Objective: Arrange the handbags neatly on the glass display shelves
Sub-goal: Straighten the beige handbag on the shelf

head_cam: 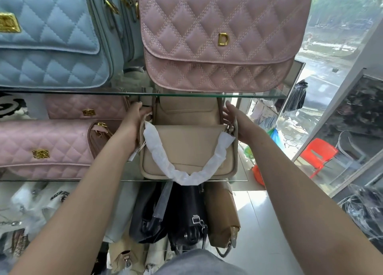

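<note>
A beige handbag (186,148) with a white paper-wrapped strap (187,176) stands on the middle glass shelf (83,180). My left hand (132,121) holds its left end and my right hand (238,123) holds its right end by the metal ring. A second beige bag (186,109) stands right behind it. To the left lie two pink quilted bags, a front pink quilted bag (45,148) and a rear pink quilted bag (87,109). On the upper glass shelf (259,95) stand a pink quilted D bag (217,36) and a blue quilted bag (51,42).
Below the middle shelf stand black bags (176,216) and a tan bag (221,214), with wrapped stock at the lower left. A glass wall (342,109) and a red plastic chair (317,154) are on the right. White floor tiles (259,233) lie beside the rack.
</note>
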